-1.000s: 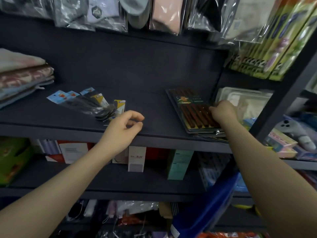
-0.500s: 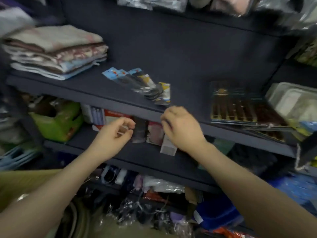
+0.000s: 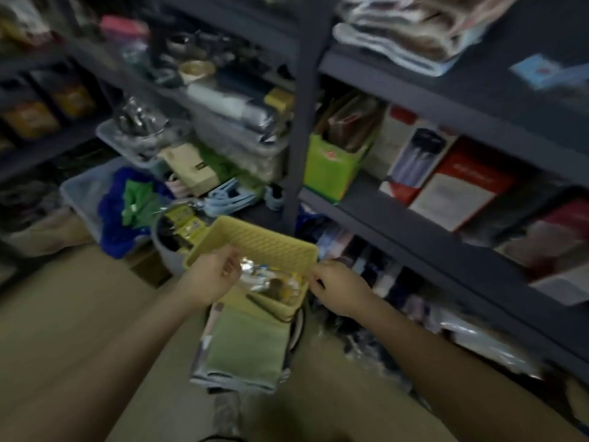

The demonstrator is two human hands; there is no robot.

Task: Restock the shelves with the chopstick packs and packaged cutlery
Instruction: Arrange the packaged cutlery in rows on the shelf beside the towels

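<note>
Both hands have dropped from the shelf edge to a yellow basket [image 3: 264, 247] low in the middle of the frame, and the view has swung down and left. Nearest, a green folded cloth [image 3: 247, 349] lies under the basket's near end. The left hand [image 3: 212, 275] reaches over the basket's near left rim, fingers curled at a shiny cutlery pack [image 3: 271, 279] inside; blur hides whether it actually grips. That pack lies with its long axis running lower right to upper left, though which end is which I cannot tell. The right hand [image 3: 338, 287] sits at the basket's right corner, fingers loosely bent, contact unclear. Farther off, dark shelves [image 3: 414, 224] fill the right side, with a green box [image 3: 334, 164] and folded towels [image 3: 414, 30] above.
</note>
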